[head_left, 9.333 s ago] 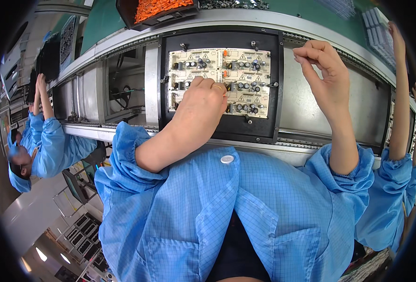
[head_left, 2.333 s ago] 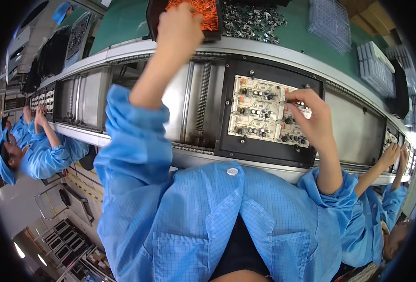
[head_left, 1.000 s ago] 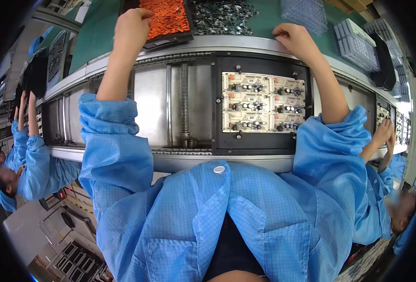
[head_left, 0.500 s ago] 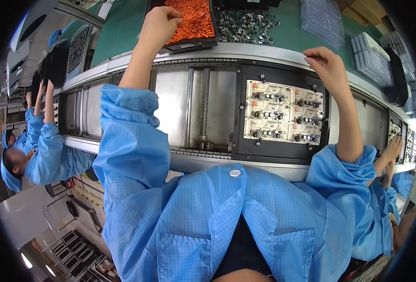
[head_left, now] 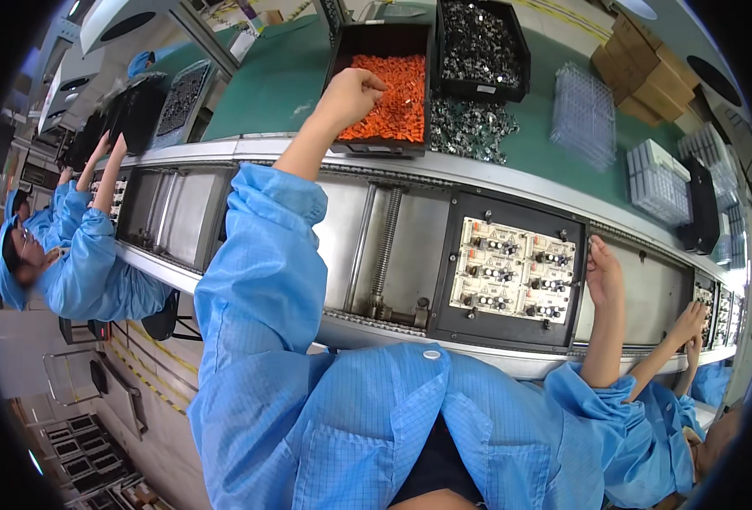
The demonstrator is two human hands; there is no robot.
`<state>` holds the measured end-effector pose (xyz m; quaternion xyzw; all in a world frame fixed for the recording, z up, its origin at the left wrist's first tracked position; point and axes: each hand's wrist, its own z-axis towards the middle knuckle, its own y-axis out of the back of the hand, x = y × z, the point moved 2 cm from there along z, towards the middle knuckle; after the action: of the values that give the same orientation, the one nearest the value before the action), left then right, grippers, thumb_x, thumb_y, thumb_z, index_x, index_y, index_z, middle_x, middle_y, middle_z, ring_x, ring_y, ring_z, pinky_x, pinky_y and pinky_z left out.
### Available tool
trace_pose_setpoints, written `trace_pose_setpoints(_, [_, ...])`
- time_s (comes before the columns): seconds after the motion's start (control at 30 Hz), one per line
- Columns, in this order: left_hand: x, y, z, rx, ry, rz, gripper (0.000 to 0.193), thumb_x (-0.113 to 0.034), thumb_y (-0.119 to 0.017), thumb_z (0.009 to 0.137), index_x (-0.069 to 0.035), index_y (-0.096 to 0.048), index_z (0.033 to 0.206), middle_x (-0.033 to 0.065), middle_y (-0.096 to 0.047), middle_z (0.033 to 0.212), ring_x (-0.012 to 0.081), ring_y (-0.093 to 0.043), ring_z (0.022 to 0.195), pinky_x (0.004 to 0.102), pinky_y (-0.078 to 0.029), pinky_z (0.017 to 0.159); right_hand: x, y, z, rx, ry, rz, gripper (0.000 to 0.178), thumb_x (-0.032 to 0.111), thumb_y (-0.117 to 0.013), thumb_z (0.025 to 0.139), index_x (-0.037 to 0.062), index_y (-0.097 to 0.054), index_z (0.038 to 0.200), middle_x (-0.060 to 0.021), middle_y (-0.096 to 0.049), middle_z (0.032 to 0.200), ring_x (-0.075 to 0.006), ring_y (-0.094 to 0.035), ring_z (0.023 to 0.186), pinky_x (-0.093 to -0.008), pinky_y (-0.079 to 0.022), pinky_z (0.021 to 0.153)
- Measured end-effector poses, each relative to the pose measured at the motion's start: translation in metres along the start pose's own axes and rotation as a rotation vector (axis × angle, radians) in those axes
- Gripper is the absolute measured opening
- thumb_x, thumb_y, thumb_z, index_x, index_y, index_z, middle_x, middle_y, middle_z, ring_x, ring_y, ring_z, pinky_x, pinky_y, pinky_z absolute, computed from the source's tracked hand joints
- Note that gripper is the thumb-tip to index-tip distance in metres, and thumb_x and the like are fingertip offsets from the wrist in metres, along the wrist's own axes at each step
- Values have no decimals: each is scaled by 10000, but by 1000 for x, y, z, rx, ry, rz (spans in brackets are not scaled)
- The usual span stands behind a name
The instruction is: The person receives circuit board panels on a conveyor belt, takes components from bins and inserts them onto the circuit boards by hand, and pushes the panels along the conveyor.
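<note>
Circuit boards (head_left: 513, 270) on a conveyor (head_left: 512, 363) and blue-smocked workers (head_left: 96, 272) show an electronics factory

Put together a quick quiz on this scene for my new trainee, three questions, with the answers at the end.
1. What colour are the small parts in the black bin that the left grip is over?
2. True or false: in the picture, the right grip is to the right of the circuit boards.
3. Where do the loose silvery parts outside the bins lie? A) the circuit boards; B) the green tabletop; C) the conveyor.

Key: 1. Orange. 2. True. 3. B.
</note>
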<state>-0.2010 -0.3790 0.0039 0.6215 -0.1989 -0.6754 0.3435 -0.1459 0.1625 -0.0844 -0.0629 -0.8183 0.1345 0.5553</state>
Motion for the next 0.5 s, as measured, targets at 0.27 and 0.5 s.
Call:
trace_pose_setpoints(0.27, [-77, -10, -41, 117, 88, -427, 199, -76, -685, 840, 33, -665, 1006, 30, -667, 799, 69, -584, 682, 205, -459, 602, 6, -12, -3, 103, -103, 240, 260, 75, -554, 938, 8, -512, 1185, -10, -538, 924, -79, -493, 759, -190, -441, 708])
trace_pose_setpoints(0.5, [-105, -61, -8, 2, 37, -63, 213, -107, -691, 821, 28, -687, 986, 97, -697, 820, 140, -651, 732, 283, -516, 666, 3, -8, 4, 262, -129, 172, 193, 94, -576, 932, 11, -568, 1106, -14, -571, 906, -88, -527, 772, -190, -444, 697])
